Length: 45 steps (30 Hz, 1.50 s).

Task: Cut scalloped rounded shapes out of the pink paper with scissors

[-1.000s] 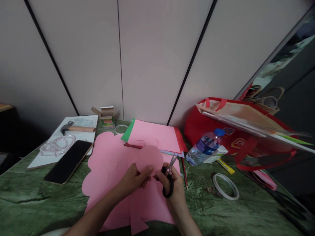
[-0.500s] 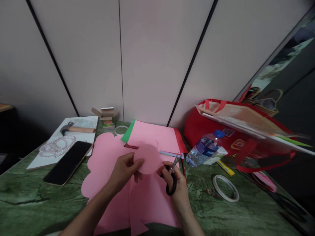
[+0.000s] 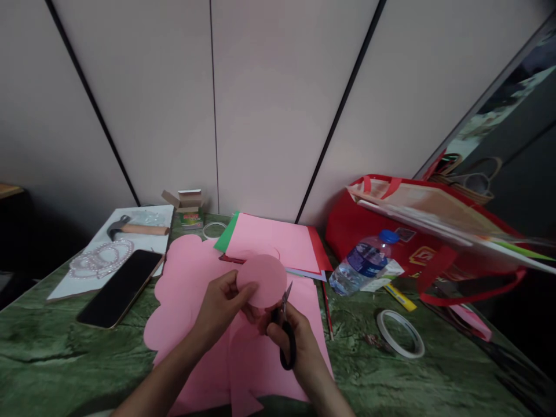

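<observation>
My left hand (image 3: 228,296) pinches the left edge of a round pink paper disc (image 3: 264,279), thumb on its face. Fingers of my right hand (image 3: 299,336) are wrapped round the black handles of a small pair of scissors (image 3: 287,339), whose blades point up beside the disc's lower right edge. Whether the blades touch the paper I cannot tell. Below both hands lies a large pink paper sheet (image 3: 186,307) with a scalloped left edge. A pink paper strip (image 3: 243,382) hangs toward the front edge.
Behind the hands lie stacked coloured sheets (image 3: 273,234). To the left are a phone (image 3: 121,289), a hammer (image 3: 139,229) and beaded strands (image 3: 102,259). On the right stand a water bottle (image 3: 362,260) and a red bag (image 3: 343,223), with a tape roll (image 3: 420,347) nearer.
My right hand with the scissors has moved left and down, closer to the disc's lower right edge. The disc has stayed almost in place in my left hand.
</observation>
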Each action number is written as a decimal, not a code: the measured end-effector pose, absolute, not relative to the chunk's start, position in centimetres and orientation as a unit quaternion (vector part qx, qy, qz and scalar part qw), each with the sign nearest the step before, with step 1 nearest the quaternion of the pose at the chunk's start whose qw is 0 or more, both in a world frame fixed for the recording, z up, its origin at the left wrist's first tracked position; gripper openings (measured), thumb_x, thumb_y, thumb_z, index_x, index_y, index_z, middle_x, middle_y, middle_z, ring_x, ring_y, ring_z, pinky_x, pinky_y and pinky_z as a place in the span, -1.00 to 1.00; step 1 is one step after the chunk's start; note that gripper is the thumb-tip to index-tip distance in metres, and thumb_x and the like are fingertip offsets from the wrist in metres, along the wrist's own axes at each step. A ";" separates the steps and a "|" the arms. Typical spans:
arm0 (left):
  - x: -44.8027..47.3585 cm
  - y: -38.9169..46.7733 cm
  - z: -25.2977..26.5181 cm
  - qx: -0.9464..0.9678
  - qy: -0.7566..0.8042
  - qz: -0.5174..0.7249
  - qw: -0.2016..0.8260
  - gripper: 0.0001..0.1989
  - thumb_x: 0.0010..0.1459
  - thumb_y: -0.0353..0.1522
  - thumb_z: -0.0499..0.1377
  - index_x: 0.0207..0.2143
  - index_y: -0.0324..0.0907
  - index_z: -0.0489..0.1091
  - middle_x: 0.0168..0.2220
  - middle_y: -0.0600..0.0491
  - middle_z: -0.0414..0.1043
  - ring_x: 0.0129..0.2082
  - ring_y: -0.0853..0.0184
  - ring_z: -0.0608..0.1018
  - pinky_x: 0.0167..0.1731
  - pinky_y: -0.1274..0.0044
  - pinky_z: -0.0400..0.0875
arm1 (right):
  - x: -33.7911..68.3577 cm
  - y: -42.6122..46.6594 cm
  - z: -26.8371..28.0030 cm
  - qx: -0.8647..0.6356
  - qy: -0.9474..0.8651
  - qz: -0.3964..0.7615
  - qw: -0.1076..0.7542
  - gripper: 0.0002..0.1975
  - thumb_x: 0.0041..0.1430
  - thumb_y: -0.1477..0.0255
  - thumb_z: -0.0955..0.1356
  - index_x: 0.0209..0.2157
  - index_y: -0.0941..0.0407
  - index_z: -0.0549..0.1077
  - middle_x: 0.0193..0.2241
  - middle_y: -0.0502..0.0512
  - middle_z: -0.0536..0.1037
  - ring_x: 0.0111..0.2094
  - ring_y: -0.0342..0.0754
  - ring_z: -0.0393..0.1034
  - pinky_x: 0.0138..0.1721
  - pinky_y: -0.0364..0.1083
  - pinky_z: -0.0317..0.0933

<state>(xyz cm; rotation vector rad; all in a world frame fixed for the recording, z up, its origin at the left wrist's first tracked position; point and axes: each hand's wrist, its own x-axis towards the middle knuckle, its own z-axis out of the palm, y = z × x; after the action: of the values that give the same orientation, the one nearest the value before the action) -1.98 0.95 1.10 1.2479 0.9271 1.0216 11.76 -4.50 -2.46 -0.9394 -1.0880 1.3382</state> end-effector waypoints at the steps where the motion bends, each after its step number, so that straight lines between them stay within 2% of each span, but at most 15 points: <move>1: -2.0 0.9 1.1 0.537 0.399 0.439 0.600 -0.84 -0.03 -0.33 0.17 -0.50 -0.25 0.29 -0.74 0.12 0.43 -0.75 0.35 0.47 -0.72 0.56 0.38 | 11.8 -4.5 -2.5 -0.397 -0.463 0.566 0.555 -0.74 -0.08 0.26 0.39 -0.42 0.15 0.36 -0.52 0.00 0.37 -0.47 -0.12 0.20 -0.43 -0.15 0.09; 15: -1.7 0.6 1.3 0.560 0.402 0.390 0.611 -0.84 -0.06 -0.34 0.18 -0.52 -0.26 0.28 -0.72 0.12 0.43 -0.73 0.35 0.49 -0.70 0.58 0.41 | 11.6 -4.4 -2.5 -0.397 -0.479 0.527 0.579 -0.80 -0.06 0.31 0.37 -0.52 0.14 0.32 -0.60 -0.07 0.26 -0.54 -0.16 0.08 -0.51 -0.18 0.01; 20: -1.9 0.7 1.2 0.570 0.409 0.391 0.595 -0.84 -0.05 -0.34 0.19 -0.53 -0.26 0.28 -0.74 0.12 0.40 -0.75 0.37 0.46 -0.71 0.58 0.38 | 11.7 -4.4 -2.5 -0.419 -0.470 0.532 0.567 -0.80 -0.07 0.32 0.38 -0.47 0.14 0.34 -0.58 -0.08 0.26 -0.54 -0.15 0.11 -0.47 -0.16 0.07; 28: -2.2 0.9 1.1 0.581 0.421 0.390 0.577 -0.84 -0.06 -0.34 0.19 -0.56 -0.24 0.27 -0.77 0.14 0.37 -0.77 0.40 0.43 -0.72 0.59 0.34 | 11.8 -4.4 -2.6 -0.447 -0.474 0.519 0.554 -0.78 -0.07 0.31 0.38 -0.47 0.16 0.32 -0.60 -0.08 0.24 -0.56 -0.16 0.11 -0.51 -0.16 0.05; 45: -2.2 0.8 1.3 0.574 0.406 0.389 0.595 -0.84 -0.05 -0.34 0.18 -0.54 -0.23 0.27 -0.77 0.16 0.37 -0.78 0.40 0.42 -0.74 0.60 0.32 | 11.7 -4.4 -2.6 -0.481 -0.470 0.511 0.536 -0.84 -0.09 0.40 0.35 -0.57 0.15 0.27 -0.67 -0.10 0.27 -0.62 -0.19 0.13 -0.58 -0.18 0.01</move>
<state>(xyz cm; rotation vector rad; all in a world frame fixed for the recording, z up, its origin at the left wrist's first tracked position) -2.20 0.84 1.30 1.3328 0.9435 0.9026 11.70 -4.42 -2.57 -1.1443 -1.1186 1.2178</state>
